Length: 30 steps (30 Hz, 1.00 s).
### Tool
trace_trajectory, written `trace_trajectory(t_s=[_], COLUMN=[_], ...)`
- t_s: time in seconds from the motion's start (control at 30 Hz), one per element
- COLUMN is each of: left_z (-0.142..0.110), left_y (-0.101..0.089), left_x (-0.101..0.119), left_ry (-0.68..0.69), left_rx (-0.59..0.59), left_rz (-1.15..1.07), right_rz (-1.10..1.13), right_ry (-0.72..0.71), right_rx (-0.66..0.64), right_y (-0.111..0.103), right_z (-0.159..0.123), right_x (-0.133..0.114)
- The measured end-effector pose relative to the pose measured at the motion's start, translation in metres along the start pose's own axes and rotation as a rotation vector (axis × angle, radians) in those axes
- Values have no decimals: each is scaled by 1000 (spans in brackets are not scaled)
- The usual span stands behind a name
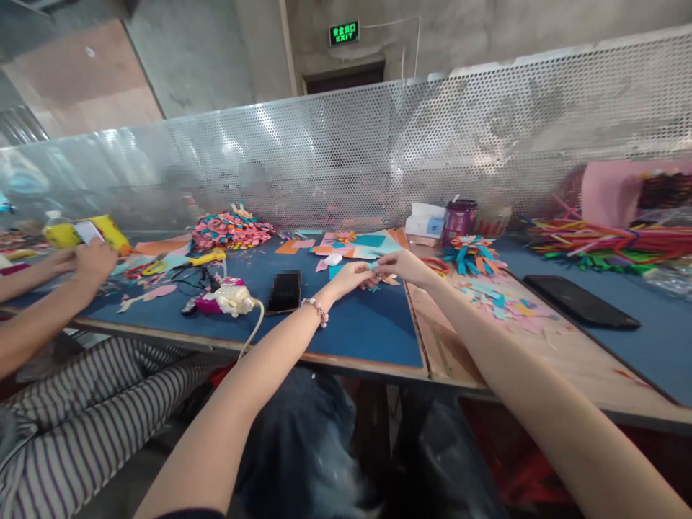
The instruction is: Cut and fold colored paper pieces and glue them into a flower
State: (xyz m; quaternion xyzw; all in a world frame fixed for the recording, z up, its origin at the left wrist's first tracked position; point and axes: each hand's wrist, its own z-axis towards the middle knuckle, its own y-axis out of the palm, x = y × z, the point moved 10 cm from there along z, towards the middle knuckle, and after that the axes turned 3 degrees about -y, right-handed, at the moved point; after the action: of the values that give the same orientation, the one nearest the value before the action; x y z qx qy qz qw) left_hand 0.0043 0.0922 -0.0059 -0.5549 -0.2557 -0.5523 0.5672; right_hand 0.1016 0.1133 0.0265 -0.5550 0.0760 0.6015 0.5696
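Note:
My left hand, with a beaded bracelet at its wrist, meets my right hand over the blue mat. Both have their fingers pinched together around a small light-blue piece, perhaps paper or foam; its shape is mostly covered by the fingers. Behind the hands lie teal sheets and orange sheets. A small white object rests just left of them. Small paper scraps are scattered to the right of my right hand.
A phone, a power strip with a cable and a yellow glue gun lie leftward. A purple cup, fringed bundle and black tablet-like slab are rightward. A co-worker's hands hold a phone. A perforated metal screen stands behind.

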Motion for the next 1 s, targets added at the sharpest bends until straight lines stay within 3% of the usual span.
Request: trace_trajectory(t_s=[0.27,0.4,0.7,1.0], left_z=[2,1,3,3], left_y=[-1,-4,-8,-8], left_x=[0,6,8,8], left_ry=[-48,-5,47,41], left_rx=[-4,9,26,35], left_rz=[-67,-51,-9,-20], right_rz=[166,221,221,124], right_ry=[81,89,126,38], right_rx=[96,153,228,240], right_y=[-4,-8,-11,-17], right_z=[4,6,-5,0], right_x=[13,19,-2,-6])
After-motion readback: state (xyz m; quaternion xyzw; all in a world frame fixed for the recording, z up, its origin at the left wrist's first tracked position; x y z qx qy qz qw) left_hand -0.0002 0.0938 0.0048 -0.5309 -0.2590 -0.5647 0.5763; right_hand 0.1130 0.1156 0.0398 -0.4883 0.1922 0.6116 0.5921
